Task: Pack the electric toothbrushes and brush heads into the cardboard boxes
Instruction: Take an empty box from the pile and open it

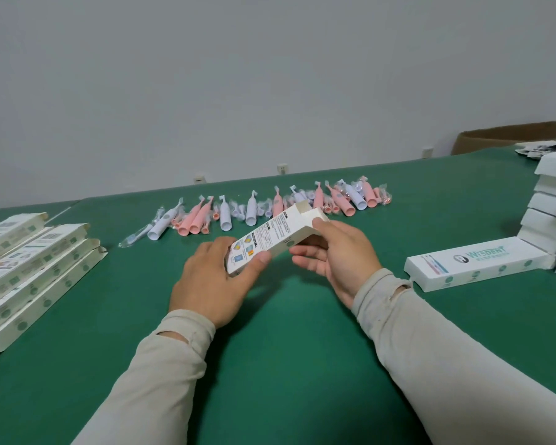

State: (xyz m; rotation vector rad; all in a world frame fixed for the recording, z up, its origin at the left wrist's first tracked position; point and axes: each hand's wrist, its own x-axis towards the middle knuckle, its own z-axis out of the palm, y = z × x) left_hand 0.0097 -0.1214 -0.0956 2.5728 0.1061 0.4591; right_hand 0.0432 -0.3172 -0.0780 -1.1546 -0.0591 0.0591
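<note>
Four flat boxes (29, 271): lying at the table's (270, 348) left edge.
Left hand (212, 281): gripping the box's (278, 239) near end.
Right hand (337, 258): pinching its open far end, above table centre.
Toothbrushes (270, 203): lying along the far edge.
Closed box (475, 263): lying by the stack (552, 216), right edge.

Both hands, left hand (214, 277) and right hand (336, 255), hold a white printed cardboard box (275, 237) above the green table (270, 364), just before the pink and white toothbrushes (270, 207).

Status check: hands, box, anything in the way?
Left hand and right hand both grip one box above table, far end open. Toothbrushes still loose beyond. Nothing blocking.
</note>
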